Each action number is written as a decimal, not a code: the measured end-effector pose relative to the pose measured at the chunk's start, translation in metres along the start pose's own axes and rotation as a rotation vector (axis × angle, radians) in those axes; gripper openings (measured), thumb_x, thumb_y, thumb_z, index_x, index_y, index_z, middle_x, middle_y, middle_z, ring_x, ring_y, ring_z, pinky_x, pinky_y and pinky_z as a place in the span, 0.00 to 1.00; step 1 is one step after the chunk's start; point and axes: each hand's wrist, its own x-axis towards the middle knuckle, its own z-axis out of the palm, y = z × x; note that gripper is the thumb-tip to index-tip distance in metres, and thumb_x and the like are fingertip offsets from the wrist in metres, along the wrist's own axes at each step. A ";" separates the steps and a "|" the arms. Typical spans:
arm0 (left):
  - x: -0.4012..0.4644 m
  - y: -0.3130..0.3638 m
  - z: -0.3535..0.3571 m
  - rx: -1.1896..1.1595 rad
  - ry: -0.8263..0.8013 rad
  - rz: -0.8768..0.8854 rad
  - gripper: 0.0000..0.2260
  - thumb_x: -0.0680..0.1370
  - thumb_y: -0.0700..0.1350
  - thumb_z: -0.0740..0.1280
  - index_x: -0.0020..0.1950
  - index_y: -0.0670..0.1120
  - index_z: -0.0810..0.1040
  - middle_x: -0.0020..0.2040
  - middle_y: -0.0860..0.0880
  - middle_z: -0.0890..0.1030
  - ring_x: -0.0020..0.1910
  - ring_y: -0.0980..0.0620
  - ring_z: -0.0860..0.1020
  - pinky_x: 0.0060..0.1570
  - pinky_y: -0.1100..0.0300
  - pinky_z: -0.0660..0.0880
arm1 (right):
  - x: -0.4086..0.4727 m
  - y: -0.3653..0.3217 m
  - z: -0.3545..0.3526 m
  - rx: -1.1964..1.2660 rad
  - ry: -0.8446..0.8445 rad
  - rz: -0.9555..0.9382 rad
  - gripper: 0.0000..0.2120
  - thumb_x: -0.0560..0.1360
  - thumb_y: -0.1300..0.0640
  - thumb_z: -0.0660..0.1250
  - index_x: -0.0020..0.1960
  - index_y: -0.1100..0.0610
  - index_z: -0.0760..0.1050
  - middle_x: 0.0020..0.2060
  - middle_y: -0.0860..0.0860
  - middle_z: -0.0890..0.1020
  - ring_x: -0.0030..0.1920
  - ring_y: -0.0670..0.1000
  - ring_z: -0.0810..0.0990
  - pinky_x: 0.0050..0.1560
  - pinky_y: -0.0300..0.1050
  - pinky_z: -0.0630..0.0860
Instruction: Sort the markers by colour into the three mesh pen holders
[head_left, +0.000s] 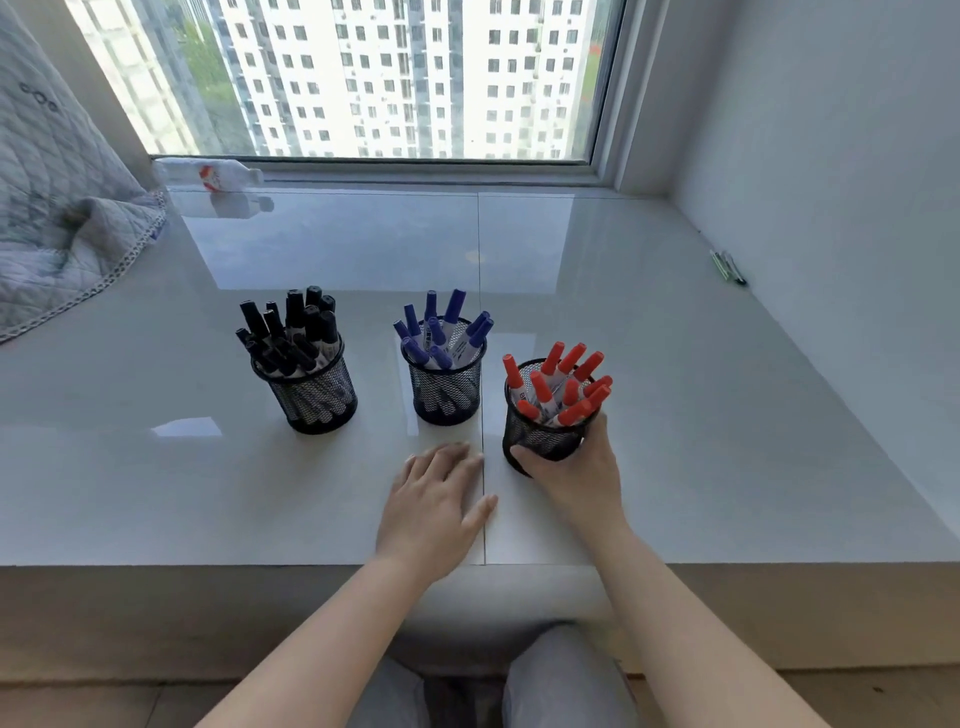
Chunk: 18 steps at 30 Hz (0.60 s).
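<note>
1. A shiny white ledge sits under a big window. Tall buildings show outside.
2. Far left, a grey quilt lies on the ledge. Near it, by the window, a clear bottle lies on its side.
3. The left cup is black mesh. It is full of black markers, caps up.
4. The middle cup stands near it, apart. It holds only blue markers.
5. The left hand lies flat on the ledge in front of the middle cup. Its fingers are straight and spread. It holds nothing.
6. The right cup is closest to the person. It holds only red markers.
7. The right hand grips this cup low down. The thumb and fingers curl around its sides.
8. Far right, by the wall, a few thin pens lie on the ledge. I cannot tell their colour.
9. I see no loose markers near the cups. Each cup has one colour. So the sorting looks done, or almost done.
10. The step now looks like setting the red cup in place. Next, the hand should probably keep the cup upright, line it up with the others, and let go gently so it does not tip.
</note>
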 end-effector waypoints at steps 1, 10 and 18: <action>-0.001 0.000 0.000 0.018 0.016 0.002 0.23 0.77 0.61 0.52 0.70 0.56 0.65 0.71 0.57 0.64 0.71 0.55 0.58 0.71 0.57 0.51 | 0.005 0.001 -0.001 -0.003 0.022 0.011 0.36 0.54 0.39 0.72 0.58 0.42 0.62 0.55 0.43 0.76 0.55 0.49 0.76 0.55 0.49 0.75; -0.003 0.005 0.001 -0.001 0.097 -0.005 0.18 0.76 0.54 0.59 0.65 0.53 0.73 0.67 0.53 0.72 0.69 0.53 0.65 0.71 0.56 0.57 | 0.047 0.003 -0.004 -0.084 0.073 0.011 0.36 0.58 0.41 0.74 0.61 0.49 0.62 0.58 0.48 0.76 0.58 0.54 0.75 0.56 0.49 0.73; -0.002 0.005 0.000 -0.027 0.102 -0.012 0.19 0.75 0.54 0.59 0.64 0.52 0.73 0.66 0.53 0.72 0.67 0.53 0.67 0.69 0.56 0.59 | 0.050 0.006 -0.003 -0.095 0.065 0.023 0.38 0.60 0.41 0.73 0.64 0.49 0.61 0.60 0.48 0.76 0.60 0.54 0.75 0.57 0.49 0.72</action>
